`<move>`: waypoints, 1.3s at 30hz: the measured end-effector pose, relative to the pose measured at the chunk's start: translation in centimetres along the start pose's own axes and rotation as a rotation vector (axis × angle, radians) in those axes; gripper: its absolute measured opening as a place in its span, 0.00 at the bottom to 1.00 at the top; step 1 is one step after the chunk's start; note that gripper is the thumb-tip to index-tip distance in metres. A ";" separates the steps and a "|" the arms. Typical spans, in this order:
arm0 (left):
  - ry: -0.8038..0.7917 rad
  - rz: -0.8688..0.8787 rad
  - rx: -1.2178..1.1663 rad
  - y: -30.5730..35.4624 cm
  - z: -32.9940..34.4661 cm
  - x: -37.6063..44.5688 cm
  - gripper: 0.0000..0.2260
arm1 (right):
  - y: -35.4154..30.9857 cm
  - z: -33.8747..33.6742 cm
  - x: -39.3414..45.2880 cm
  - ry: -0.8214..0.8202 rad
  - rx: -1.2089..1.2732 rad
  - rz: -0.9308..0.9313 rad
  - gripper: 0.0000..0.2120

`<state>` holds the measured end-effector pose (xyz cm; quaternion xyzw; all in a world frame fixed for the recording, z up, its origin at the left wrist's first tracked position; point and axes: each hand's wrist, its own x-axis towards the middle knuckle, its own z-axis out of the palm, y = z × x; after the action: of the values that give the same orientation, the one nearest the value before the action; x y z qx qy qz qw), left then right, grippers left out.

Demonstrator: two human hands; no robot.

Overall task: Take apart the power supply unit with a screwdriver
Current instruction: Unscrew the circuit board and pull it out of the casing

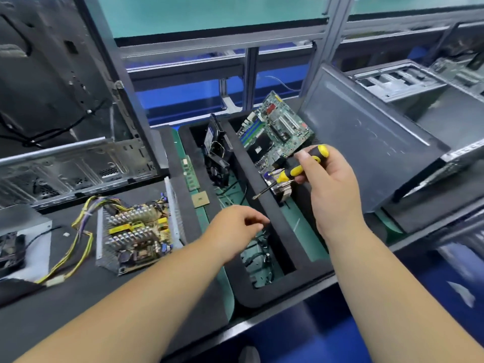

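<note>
— Where's the power supply board (136,233) from the screwdriver (293,171)?

— Well off to the left of it, lying flat on the tabletop (65,297), cover already off, wires trailing away on its far side from the tool.

— And who's got the tool?

— The right hand (327,184); its grip is curled round the yellow-and-black handle, shaft slanting down-left towards the board. The left hand (235,229) hangs loosely curled with nothing in it, between tool and board, so it's the nearer one.
</note>
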<state>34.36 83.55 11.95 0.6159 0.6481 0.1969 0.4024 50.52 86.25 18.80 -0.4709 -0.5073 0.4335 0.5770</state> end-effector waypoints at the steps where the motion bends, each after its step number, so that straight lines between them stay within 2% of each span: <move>1: 0.016 -0.013 -0.002 -0.2 0.4 0.3 0.11 | 0.2 -0.4 0.0 -0.004 -0.016 0.010 0.04; 4: 0.080 -0.020 0.049 -1.1 0.5 0.3 0.13 | 0.9 -1.0 0.1 -0.047 -0.036 0.033 0.05; 12: 0.396 0.185 0.131 -3.2 -4.1 -3.4 0.10 | 1.7 2.4 -0.1 -0.201 0.023 0.020 0.06; 18: 0.588 0.063 0.087 -6.9 -7.5 -6.8 0.12 | 1.5 7.6 -1.1 -0.357 0.071 -0.012 0.06; 22: 0.673 -0.003 0.188 -9.9 -9.2 -9.2 0.12 | 1.9 10.3 -2.6 -0.429 0.021 -0.027 0.04; 26: 0.657 -0.031 0.305 -12.1 -10.1 -11.1 0.13 | 2.5 12.5 -4.4 -0.525 -0.115 -0.045 0.03; 29: 0.586 0.046 0.363 -12.9 -9.2 -11.9 0.18 | 3.4 13.7 -5.5 -0.574 -0.274 -0.091 0.04; 34: 0.464 0.253 0.390 -13.6 -6.6 -11.8 0.27 | 4.8 14.7 -7.2 -0.538 -0.477 -0.171 0.03; 39: 0.503 0.205 0.450 -15.1 -5.3 -10.2 0.31 | 5.5 15.3 -8.3 -0.502 -0.562 -0.186 0.02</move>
<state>19.82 72.53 6.60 0.6832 0.6888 0.2341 0.0627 34.33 80.75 12.54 -0.4418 -0.7724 0.3252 0.3202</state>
